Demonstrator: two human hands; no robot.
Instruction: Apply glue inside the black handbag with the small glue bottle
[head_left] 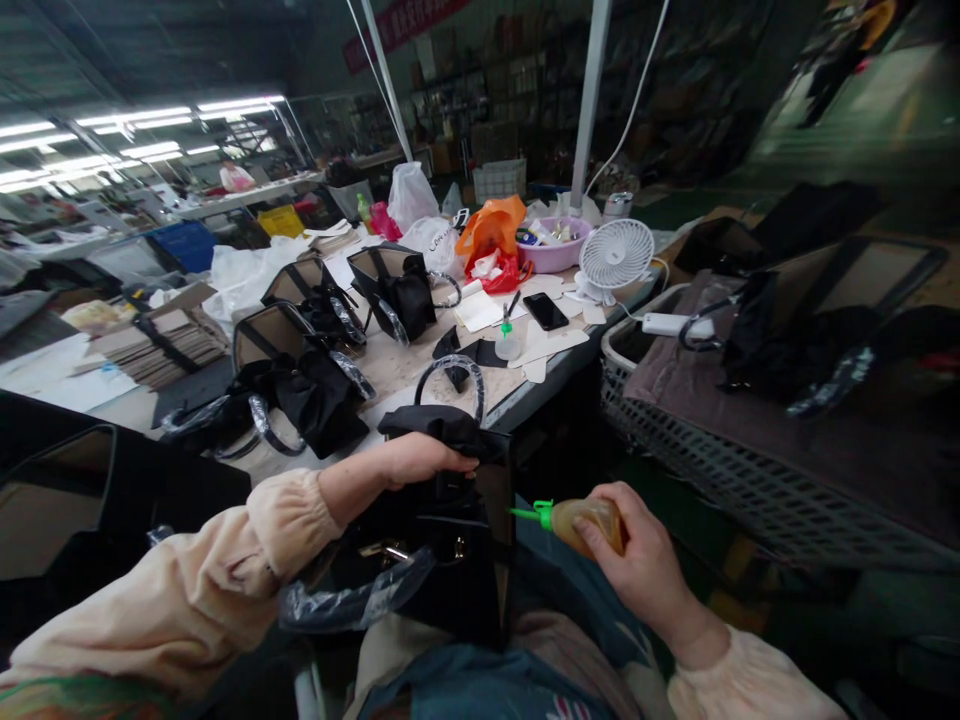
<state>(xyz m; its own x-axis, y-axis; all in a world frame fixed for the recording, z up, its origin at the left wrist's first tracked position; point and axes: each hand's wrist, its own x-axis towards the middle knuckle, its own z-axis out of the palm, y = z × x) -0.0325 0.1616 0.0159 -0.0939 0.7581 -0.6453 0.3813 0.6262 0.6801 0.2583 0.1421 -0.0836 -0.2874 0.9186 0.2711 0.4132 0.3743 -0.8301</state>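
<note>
A black handbag [450, 560] with plastic-wrapped handles rests on my lap. My left hand [420, 462] grips its top edge, fingers tucked inside the bag's opening. To the right, my right hand [637, 560] is closed around a small amber glue bottle [589, 522] with a green nozzle. The nozzle tip points left and touches the bag's right side edge.
The worktable [525, 385] ahead carries several more black handbags [307, 385], a phone [545, 311], a small white fan [616, 255], a pink basin [559, 258] and plastic bags. A white mesh basket [720, 450] with dark material stands at the right.
</note>
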